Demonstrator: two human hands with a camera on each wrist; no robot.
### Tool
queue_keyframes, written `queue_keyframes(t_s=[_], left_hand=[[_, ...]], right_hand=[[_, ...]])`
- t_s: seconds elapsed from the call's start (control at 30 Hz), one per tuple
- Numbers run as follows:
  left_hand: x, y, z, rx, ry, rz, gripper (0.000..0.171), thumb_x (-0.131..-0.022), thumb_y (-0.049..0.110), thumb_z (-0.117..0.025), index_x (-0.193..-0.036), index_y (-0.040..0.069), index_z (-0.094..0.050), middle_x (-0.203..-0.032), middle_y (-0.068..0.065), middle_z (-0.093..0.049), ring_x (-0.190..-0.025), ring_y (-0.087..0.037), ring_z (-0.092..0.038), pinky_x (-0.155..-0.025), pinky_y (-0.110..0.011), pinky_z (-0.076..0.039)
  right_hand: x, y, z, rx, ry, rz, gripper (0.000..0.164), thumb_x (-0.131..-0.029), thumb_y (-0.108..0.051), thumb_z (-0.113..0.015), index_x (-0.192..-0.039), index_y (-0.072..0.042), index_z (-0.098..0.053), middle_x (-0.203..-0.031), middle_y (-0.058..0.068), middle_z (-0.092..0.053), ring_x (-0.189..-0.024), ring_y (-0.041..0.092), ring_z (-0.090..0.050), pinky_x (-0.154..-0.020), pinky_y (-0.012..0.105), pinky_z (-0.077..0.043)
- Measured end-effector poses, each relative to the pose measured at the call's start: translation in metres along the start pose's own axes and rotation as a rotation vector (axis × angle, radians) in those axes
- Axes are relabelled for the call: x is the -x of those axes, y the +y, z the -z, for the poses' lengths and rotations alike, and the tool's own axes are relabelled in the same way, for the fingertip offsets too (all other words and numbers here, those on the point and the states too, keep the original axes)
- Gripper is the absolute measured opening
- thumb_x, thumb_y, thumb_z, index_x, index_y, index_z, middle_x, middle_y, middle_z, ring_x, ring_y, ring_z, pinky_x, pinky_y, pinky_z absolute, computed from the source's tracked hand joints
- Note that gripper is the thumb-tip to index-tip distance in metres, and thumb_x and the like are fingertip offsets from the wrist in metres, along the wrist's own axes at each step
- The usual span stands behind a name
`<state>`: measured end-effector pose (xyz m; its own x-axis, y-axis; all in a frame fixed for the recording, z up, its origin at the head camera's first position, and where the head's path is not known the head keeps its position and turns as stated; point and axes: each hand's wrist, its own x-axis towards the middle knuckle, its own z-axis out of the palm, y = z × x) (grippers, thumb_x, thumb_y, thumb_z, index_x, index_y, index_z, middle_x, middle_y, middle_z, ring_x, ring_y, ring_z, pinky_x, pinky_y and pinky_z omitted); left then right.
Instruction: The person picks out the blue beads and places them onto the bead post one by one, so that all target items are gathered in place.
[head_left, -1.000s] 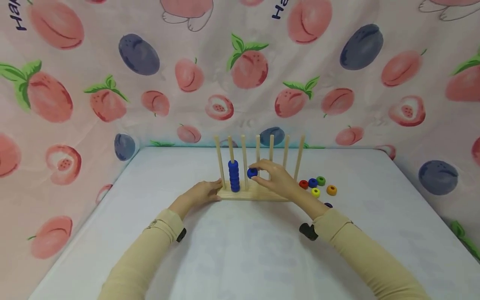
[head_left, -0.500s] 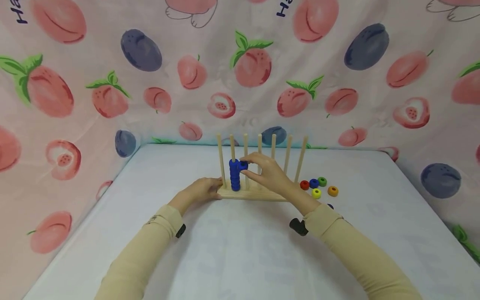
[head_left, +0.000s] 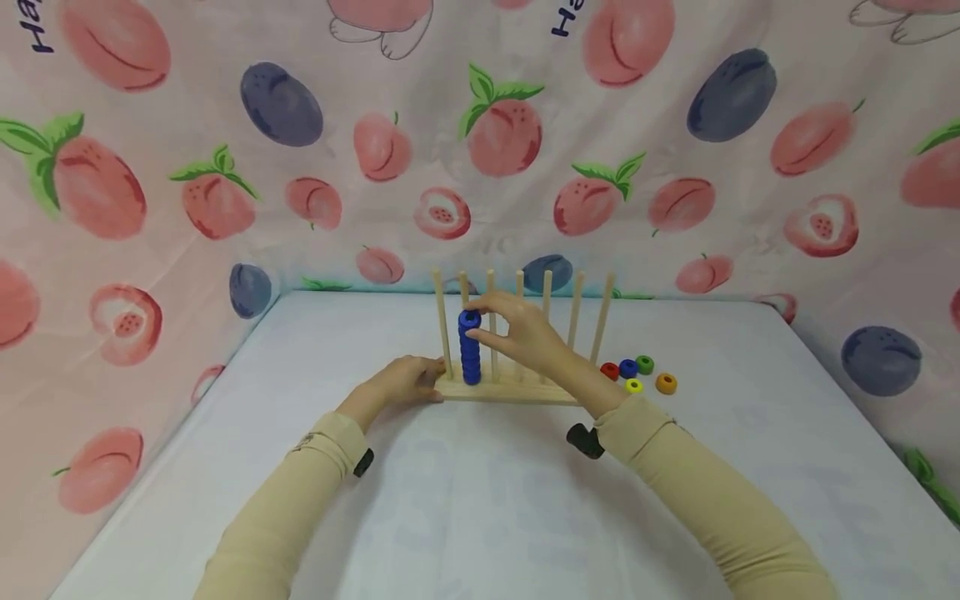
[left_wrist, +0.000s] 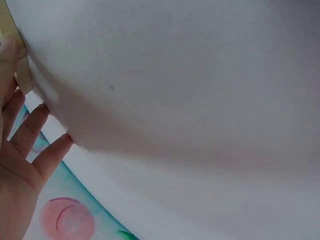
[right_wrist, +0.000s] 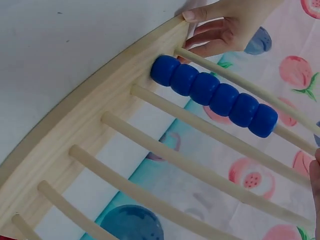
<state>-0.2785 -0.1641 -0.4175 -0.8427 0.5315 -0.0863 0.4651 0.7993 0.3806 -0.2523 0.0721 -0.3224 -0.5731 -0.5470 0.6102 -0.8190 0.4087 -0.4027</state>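
A wooden peg rack (head_left: 517, 392) stands on the table with a row of upright pegs. Several blue beads (right_wrist: 202, 89) are stacked on its second peg from the left. My right hand (head_left: 525, 333) pinches another blue bead (head_left: 470, 319) between thumb and fingertips, at the top of that stack; its hole faces up. Whether the peg passes through it cannot be told. In the right wrist view only the fingertips (right_wrist: 316, 172) show, at the right edge. My left hand (head_left: 401, 381) grips the rack's left end, thumb in front and fingers behind, as the left wrist view shows.
Right of the rack lie loose beads: red (head_left: 610, 372), blue (head_left: 628, 368), green (head_left: 644, 364), yellow (head_left: 633, 386) and orange (head_left: 666, 383). A fruit-printed cloth (head_left: 442, 212) hangs behind the white table (head_left: 465, 500). My right forearm (head_left: 592, 387) crosses the rack's right end.
My right hand has carried the blue bead leftward and up, from between the pegs to the top of the second peg's stack. My left hand stays on the rack's end.
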Motion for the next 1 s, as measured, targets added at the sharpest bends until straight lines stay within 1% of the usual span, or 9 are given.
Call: queue_keyframes(t_s=[0.13, 0.27, 0.4, 0.43, 0.53, 0.67, 0.77, 1.0], left_hand=[[0.002, -0.001, -0.002, 0.01, -0.017, 0.026, 0.056, -0.081, 0.027, -0.074, -0.128, 0.002, -0.057, -0.132, -0.018, -0.056, -0.123, -0.037, -0.051, -0.106, -0.048, -0.04], [0.004, 0.0, -0.003, 0.022, -0.01, 0.031, 0.055, -0.081, 0.026, -0.074, -0.128, 0.002, -0.057, -0.135, -0.017, -0.053, -0.125, -0.037, -0.05, -0.108, -0.048, -0.038], [0.003, 0.001, -0.001, 0.021, 0.008, 0.017, 0.055, -0.08, 0.025, -0.074, -0.127, 0.001, -0.058, -0.133, -0.018, -0.055, -0.124, -0.038, -0.051, -0.107, -0.049, -0.039], [0.003, 0.002, 0.0, 0.022, 0.011, 0.012, 0.055, -0.08, 0.025, -0.075, -0.127, 0.001, -0.058, -0.131, -0.019, -0.056, -0.123, -0.038, -0.051, -0.107, -0.049, -0.039], [0.002, 0.003, 0.001, 0.016, 0.013, 0.006, 0.055, -0.08, 0.026, -0.074, -0.126, 0.001, -0.059, -0.129, -0.02, -0.058, -0.122, -0.038, -0.052, -0.106, -0.049, -0.04], [0.002, 0.003, 0.001, 0.015, 0.006, 0.035, 0.055, -0.08, 0.026, -0.074, -0.127, 0.002, -0.058, -0.13, -0.021, -0.057, -0.123, -0.038, -0.051, -0.106, -0.049, -0.04], [0.002, 0.002, 0.001, 0.011, 0.003, 0.049, 0.055, -0.081, 0.026, -0.074, -0.128, 0.002, -0.058, -0.131, -0.02, -0.056, -0.123, -0.038, -0.051, -0.107, -0.049, -0.039], [-0.001, 0.002, 0.0, -0.003, -0.011, 0.042, 0.056, -0.082, 0.028, -0.073, -0.13, 0.004, -0.056, -0.132, -0.021, -0.055, -0.124, -0.039, -0.05, -0.107, -0.051, -0.039]], right_hand=[[-0.005, -0.005, -0.001, -0.023, 0.007, 0.032, 0.032, -0.081, -0.01, -0.073, -0.11, 0.002, -0.064, -0.105, 0.013, -0.068, -0.098, 0.025, -0.064, -0.087, 0.037, -0.055], [-0.013, -0.006, 0.001, -0.013, 0.032, 0.081, 0.031, -0.082, -0.009, -0.072, -0.11, 0.002, -0.064, -0.104, 0.013, -0.068, -0.099, 0.024, -0.065, -0.091, 0.035, -0.054], [-0.021, -0.007, 0.007, 0.01, 0.047, 0.14, 0.031, -0.082, -0.008, -0.072, -0.11, 0.003, -0.063, -0.105, 0.014, -0.067, -0.099, 0.024, -0.065, -0.09, 0.034, -0.054], [-0.023, -0.007, 0.009, 0.019, 0.048, 0.153, 0.031, -0.082, -0.007, -0.072, -0.11, 0.003, -0.063, -0.105, 0.014, -0.067, -0.099, 0.024, -0.065, -0.087, 0.033, -0.055], [-0.027, -0.009, 0.014, 0.046, 0.047, 0.172, 0.031, -0.082, -0.008, -0.072, -0.11, 0.003, -0.063, -0.107, 0.014, -0.067, -0.099, 0.024, -0.066, -0.086, 0.033, -0.056], [-0.032, -0.01, 0.015, 0.051, 0.035, 0.164, 0.03, -0.084, -0.009, -0.07, -0.111, 0.003, -0.063, -0.106, 0.014, -0.067, -0.096, 0.023, -0.065, -0.083, 0.031, -0.056], [-0.035, -0.01, 0.015, 0.049, 0.035, 0.15, 0.03, -0.085, -0.009, -0.069, -0.112, 0.003, -0.063, -0.107, 0.014, -0.066, -0.098, 0.024, -0.065, -0.084, 0.033, -0.056], [-0.038, -0.008, 0.019, 0.07, 0.052, 0.091, 0.03, -0.085, -0.007, -0.068, -0.113, 0.002, -0.062, -0.111, 0.014, -0.066, -0.105, 0.024, -0.063, -0.091, 0.034, -0.054]])
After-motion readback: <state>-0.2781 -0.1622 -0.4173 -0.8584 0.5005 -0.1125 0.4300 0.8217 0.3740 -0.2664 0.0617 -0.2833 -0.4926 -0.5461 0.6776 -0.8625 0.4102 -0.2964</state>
